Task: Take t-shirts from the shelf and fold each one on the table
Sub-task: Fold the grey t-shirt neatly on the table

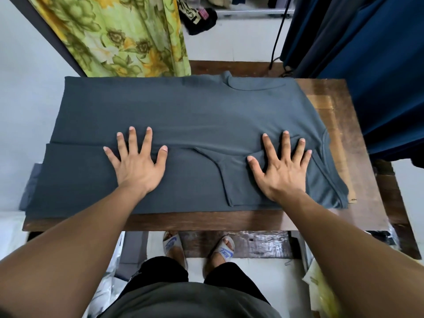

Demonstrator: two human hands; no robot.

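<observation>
Currently both my left hand (135, 164) and right hand (281, 167) press flat, fingers spread, on the slate-grey cotton t-shirt (183, 115) lying across the dark wooden table (358, 157); I should smooth outward before creasing

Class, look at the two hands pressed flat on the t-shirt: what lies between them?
In the head view, the folded-in sleeve of the t-shirt lies between the left hand and right hand.

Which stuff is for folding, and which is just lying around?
For the job: dark grey t-shirt, wooden table, left hand, right hand, both pressing flat.

Lying about: floral curtain, blue hanging cloth, black cable.
</observation>
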